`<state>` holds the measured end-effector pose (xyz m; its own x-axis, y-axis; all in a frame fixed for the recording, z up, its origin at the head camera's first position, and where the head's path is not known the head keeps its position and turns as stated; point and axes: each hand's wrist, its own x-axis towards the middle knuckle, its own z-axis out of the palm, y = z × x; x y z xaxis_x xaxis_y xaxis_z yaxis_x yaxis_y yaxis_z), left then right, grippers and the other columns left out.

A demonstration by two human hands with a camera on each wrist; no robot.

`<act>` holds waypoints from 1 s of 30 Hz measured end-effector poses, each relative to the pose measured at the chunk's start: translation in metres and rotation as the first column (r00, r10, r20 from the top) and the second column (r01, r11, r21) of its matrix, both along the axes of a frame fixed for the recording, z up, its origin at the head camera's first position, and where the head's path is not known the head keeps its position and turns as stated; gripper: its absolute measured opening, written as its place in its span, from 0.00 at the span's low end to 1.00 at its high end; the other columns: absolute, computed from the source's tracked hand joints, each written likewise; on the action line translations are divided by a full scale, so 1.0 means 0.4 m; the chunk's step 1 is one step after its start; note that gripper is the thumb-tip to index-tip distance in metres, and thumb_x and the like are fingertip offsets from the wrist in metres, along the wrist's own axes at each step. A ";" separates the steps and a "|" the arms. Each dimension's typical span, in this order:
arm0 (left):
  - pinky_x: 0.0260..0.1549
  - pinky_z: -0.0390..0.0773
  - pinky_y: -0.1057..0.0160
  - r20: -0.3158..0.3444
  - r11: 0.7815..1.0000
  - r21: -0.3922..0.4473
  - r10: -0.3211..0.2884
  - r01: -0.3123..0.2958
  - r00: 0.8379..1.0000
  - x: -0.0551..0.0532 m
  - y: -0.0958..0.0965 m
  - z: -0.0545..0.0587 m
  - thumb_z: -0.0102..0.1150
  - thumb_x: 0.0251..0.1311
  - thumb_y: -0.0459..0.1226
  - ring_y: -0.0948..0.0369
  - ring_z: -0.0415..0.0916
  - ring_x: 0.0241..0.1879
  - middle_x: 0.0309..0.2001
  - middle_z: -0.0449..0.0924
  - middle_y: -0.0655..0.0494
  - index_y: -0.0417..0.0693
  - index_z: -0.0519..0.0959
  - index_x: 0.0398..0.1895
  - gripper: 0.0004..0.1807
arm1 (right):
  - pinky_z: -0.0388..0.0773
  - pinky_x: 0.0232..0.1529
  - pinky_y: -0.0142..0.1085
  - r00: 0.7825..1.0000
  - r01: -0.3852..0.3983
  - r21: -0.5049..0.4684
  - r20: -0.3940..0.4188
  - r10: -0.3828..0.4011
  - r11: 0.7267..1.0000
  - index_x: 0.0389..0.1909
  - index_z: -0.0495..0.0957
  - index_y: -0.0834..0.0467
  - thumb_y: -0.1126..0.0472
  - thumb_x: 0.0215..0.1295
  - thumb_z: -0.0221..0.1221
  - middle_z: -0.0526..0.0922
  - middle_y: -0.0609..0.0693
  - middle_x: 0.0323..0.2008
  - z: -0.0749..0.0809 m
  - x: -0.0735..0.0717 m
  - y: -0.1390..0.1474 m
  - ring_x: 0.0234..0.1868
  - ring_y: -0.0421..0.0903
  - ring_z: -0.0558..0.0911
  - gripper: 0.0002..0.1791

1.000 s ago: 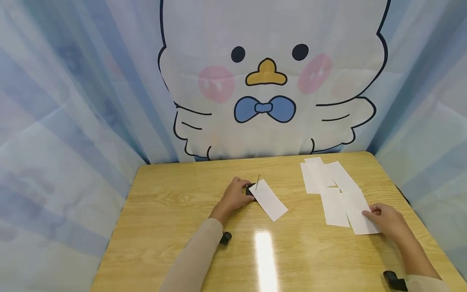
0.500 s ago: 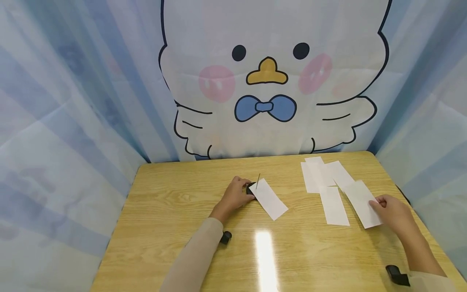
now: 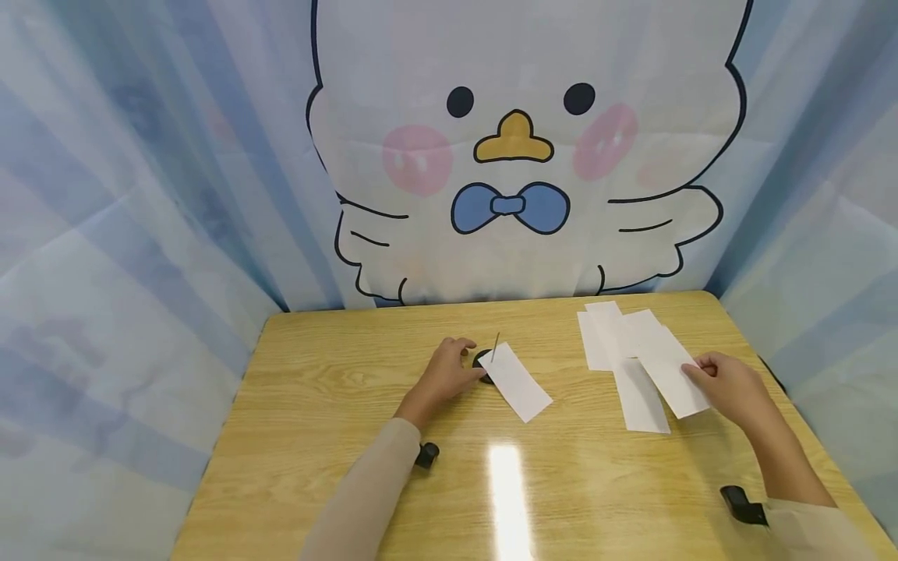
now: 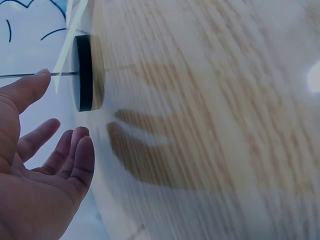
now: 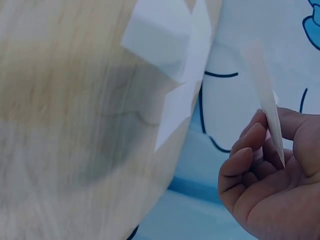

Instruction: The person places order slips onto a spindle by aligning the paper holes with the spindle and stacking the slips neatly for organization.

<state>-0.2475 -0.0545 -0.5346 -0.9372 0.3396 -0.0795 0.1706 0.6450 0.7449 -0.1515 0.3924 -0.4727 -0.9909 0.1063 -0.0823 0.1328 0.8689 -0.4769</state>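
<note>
My left hand [image 3: 449, 374] is beside a receipt spike with a round black base [image 4: 85, 72] standing on the table. Its fingers are loosely bent and apart from the base; in the left wrist view the thumb overlaps the thin metal rod [image 4: 62, 74]. One white paper slip [image 3: 521, 387] is pierced near its corner by the rod and slants down to the right. My right hand [image 3: 730, 391] pinches another white slip [image 3: 673, 375] by its right edge, thumb against fingers. That slip is raised, seen edge-on in the right wrist view.
Several more white slips [image 3: 609, 336] lie overlapping at the table's back right, one slip [image 3: 640, 405] nearest the front. The wooden table [image 3: 316, 467] ends at a patterned curtain [image 3: 140, 234] behind and on both sides. A black wrist mount [image 3: 742, 506] shows under each forearm.
My right hand has lifted a slip from the pile's front right and carried it up and left. My left hand's fingers have loosened from the spike's base and drawn slightly left.
</note>
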 end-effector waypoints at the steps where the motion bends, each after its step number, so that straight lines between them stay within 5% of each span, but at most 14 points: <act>1: 0.53 0.80 0.51 -0.003 1.000 0.010 -0.003 0.003 1.000 0.000 -0.002 0.003 0.70 0.66 0.43 0.50 0.77 0.56 0.58 0.73 0.42 0.42 0.74 0.69 0.31 | 0.70 0.29 0.38 1.000 -0.008 0.000 -0.004 0.008 1.000 0.46 0.75 0.71 0.49 0.81 0.52 0.80 0.58 0.34 0.003 -0.003 -0.007 0.31 0.47 0.73 0.25; 15: 0.39 0.78 0.57 -0.057 0.993 0.118 0.004 0.003 0.998 0.015 -0.023 0.064 0.64 0.71 0.44 0.55 0.74 0.42 0.59 0.75 0.39 0.43 0.75 0.68 0.26 | 0.72 0.26 0.34 0.997 -0.039 -0.078 -0.069 0.034 0.996 0.46 0.77 0.69 0.48 0.80 0.54 0.81 0.58 0.34 0.049 -0.031 -0.098 0.31 0.46 0.75 0.24; 23: 0.45 0.82 0.54 -0.116 0.988 0.152 0.027 -0.009 0.993 0.025 -0.019 0.120 0.58 0.75 0.47 0.54 0.78 0.48 0.58 0.78 0.44 0.48 0.76 0.67 0.23 | 0.71 0.25 0.34 0.992 -0.093 -0.118 -0.100 0.081 0.989 0.46 0.78 0.66 0.48 0.80 0.55 0.81 0.54 0.33 0.067 -0.049 -0.154 0.30 0.45 0.73 0.21; 30: 0.46 0.82 0.56 -0.200 0.985 0.166 -0.005 0.039 0.980 0.034 -0.001 0.171 0.55 0.77 0.47 0.56 0.80 0.48 0.52 0.82 0.52 0.47 0.78 0.64 0.21 | 0.72 0.26 0.33 0.987 -0.140 -0.151 -0.104 0.125 0.978 0.46 0.78 0.65 0.50 0.79 0.56 0.80 0.54 0.33 0.076 -0.072 -0.202 0.30 0.44 0.74 0.19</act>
<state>-0.2340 -0.0549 -0.4663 -0.9207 0.3525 0.1673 0.3383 0.5076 0.7924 -0.1803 0.3116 -0.4421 -0.9994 -0.0337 0.0061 -0.0303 0.7886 -0.6142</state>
